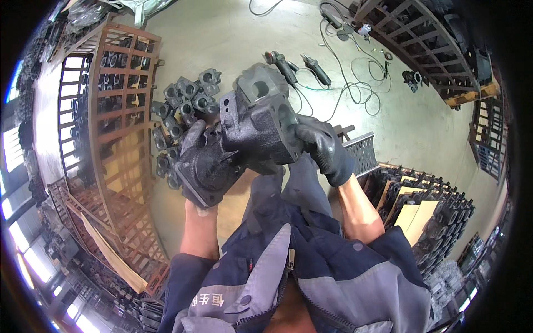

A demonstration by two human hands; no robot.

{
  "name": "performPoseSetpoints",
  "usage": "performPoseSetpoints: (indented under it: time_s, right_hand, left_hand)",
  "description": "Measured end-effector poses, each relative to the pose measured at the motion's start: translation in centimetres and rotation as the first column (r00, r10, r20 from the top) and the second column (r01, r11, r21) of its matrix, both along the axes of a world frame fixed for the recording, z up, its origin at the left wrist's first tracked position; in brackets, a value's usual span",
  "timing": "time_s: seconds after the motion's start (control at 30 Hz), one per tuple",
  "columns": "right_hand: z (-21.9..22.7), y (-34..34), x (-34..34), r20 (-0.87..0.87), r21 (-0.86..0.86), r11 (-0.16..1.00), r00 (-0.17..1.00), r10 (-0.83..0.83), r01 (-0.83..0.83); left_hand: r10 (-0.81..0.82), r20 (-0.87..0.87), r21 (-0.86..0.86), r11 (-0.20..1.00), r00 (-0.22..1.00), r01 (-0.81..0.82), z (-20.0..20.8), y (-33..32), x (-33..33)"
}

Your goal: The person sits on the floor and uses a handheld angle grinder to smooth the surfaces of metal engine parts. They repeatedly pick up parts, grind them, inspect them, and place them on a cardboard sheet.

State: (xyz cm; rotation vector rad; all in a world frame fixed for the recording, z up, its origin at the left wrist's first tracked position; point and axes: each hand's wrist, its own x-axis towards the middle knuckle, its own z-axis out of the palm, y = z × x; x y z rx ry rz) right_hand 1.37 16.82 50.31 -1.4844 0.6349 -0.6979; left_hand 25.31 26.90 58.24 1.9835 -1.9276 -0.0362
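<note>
A large black metal casting [252,130], pipe-like with flanged ends and a plate with small holes, is held up in front of my body. My left hand [194,136], in a dark glove, grips its left part; the casting hides much of that hand. At the right end my gloved right hand [327,147] is closed on the rim, with its fingertips at the round opening. The casting is tilted, its square flange [204,180] pointing down to the left. Just beyond it is a grey metal part [261,83] with a round opening.
Several similar castings [187,89] stand on the floor at left, beside a brown metal cage [100,119] filled with parts. Two hand-held power tools [315,71] lie ahead with loose cables [361,91]. Stacked parts with cardboard [416,216] stand at right; another rack [425,41] is far right.
</note>
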Motion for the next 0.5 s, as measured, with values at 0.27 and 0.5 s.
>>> performPoseSetpoints:
  time_s: [0.27,0.5]
  right_hand:
    - [0.7,-2.6,-2.6,-0.021,0.354,0.935,1.000,0.018,-0.010]
    - [0.9,-4.1,-2.6,-0.198,0.516,0.849,0.980,-0.012,0.115]
  left_hand:
    - [-0.126,0.019,-0.088,0.988,0.992,0.127,1.1,-3.9,-2.5]
    - [-0.060,0.125,0.015,0.998,0.990,0.059,2.2,-4.6,-6.2]
